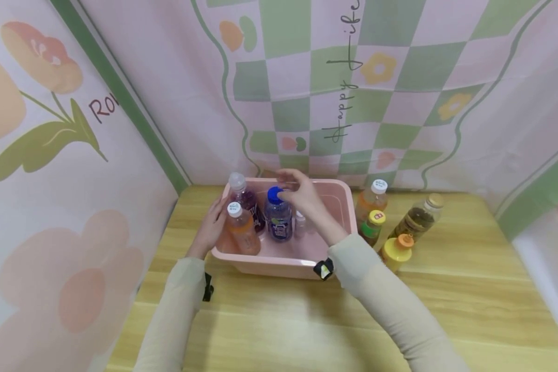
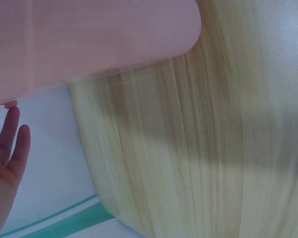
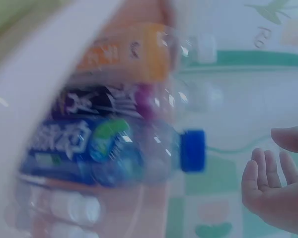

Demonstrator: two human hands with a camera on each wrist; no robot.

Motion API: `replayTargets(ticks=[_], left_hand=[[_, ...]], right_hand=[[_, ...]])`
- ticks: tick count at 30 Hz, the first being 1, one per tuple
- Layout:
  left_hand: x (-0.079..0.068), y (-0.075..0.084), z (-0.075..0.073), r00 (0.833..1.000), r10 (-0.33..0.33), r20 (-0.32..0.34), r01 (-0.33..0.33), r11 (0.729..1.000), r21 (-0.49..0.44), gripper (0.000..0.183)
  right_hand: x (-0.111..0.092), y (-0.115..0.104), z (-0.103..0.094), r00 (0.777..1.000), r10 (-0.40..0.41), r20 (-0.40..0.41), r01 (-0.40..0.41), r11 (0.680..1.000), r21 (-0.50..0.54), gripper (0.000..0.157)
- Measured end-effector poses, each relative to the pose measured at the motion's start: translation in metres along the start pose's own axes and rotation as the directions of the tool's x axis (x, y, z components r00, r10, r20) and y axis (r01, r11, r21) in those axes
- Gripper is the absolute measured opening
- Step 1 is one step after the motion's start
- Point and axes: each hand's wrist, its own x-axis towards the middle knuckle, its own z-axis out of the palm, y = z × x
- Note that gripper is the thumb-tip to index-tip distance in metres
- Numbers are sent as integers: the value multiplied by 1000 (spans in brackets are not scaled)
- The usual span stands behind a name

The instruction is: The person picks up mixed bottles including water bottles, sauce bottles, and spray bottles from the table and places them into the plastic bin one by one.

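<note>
A pink plastic basin (image 1: 272,264) stands on the wooden table. My left hand (image 1: 209,227) rests against its left side with fingers extended; in the left wrist view the fingertips (image 2: 11,119) reach the basin wall. Inside, a bottle with a blue cap (image 1: 279,219) stands upright, beside an orange drink bottle (image 1: 245,235) and a purple drink bottle (image 1: 244,199). My right hand (image 1: 302,194) is above the basin near the blue cap, fingers loosely bent and holding nothing. The right wrist view shows a gap between this hand (image 3: 278,193) and the cap (image 3: 193,150).
Small clear bottles with white caps (image 3: 77,206) stand in the basin. Right of it on the table (image 1: 465,279) are an orange drink bottle (image 1: 371,199), a yellow-capped bottle (image 1: 372,227), a dark bottle (image 1: 418,217) and a yellow bottle (image 1: 395,252). A patterned curtain (image 1: 288,77) hangs behind.
</note>
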Motion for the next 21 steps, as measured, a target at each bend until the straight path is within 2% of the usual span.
replayTargets(ticks=[8,19,21], left_hand=[[-1,2,0,1000,-20,7,20,1000,-6,50],[-1,1,-1,1000,-4,7,4,1000,-20,50],[-1,2,-1,1000,2,5,-2,1000,-21,50]], right_hand=[[-7,-12,-42,997,-52,-63,49,998,-41,54],[-23,-13,-96,984,-33,-177,32,999,-8,54],[-25,-12,-108,979,-39,-201,49,998,42,48]])
